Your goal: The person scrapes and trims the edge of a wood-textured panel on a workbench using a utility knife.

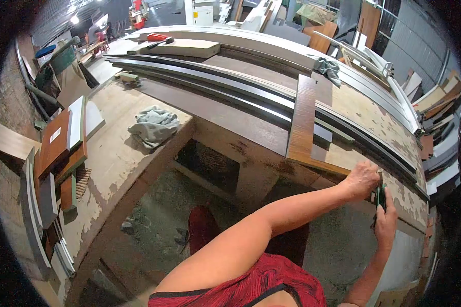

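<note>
A brown wood-grain board point(302, 117) lies across the dark strips, and a narrow brown edge point(325, 168) runs from its lower end towards my left hand point(364, 179). My left hand is closed at the table's front edge, its fingertips hidden. Just below it, my right hand point(386, 217) is closed around a slim green and black hand tool point(380, 195), held nearly upright. The tool's upper end meets the fingers of my left hand. Its exact kind is hard to make out.
Long dark strips point(210, 77) cross the worktable point(394, 133). Grey rags point(154, 125) lie on the left tabletop and at the back. A red-handled tool point(159, 37) rests on a pale board point(194, 48). Brown and white offcuts point(54, 143) are stacked left. An open recess point(207, 163) shows below.
</note>
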`<state>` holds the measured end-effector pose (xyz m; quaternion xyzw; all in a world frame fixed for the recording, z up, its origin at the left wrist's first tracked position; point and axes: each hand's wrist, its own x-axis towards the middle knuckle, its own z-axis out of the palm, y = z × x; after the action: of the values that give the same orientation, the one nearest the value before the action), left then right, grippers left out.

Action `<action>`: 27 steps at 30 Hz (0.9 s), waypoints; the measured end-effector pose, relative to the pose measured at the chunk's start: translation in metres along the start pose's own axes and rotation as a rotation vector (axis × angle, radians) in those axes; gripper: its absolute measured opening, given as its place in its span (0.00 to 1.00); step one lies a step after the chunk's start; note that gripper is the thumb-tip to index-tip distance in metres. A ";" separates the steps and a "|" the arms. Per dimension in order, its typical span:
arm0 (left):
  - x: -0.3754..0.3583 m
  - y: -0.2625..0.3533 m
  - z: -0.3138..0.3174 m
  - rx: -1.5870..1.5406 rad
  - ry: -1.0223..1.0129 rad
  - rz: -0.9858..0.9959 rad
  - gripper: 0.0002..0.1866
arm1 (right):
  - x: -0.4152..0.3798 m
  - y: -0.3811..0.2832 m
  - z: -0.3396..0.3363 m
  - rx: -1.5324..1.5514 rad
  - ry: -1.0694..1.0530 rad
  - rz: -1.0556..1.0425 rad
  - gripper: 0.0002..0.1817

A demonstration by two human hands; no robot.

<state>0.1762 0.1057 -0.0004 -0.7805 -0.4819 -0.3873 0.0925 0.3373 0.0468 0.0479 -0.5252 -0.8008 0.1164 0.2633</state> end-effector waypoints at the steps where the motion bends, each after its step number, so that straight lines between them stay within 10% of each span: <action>1: 0.001 -0.002 0.008 -0.001 0.039 -0.003 0.05 | 0.004 0.014 0.006 -0.025 0.045 -0.125 0.28; 27: 0.000 -0.003 0.008 -0.025 0.070 0.020 0.04 | -0.018 -0.003 -0.002 -0.068 0.010 0.011 0.28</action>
<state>0.1780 0.1107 -0.0066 -0.7725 -0.4656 -0.4193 0.1034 0.3412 0.0292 0.0461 -0.5386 -0.8002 0.0880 0.2488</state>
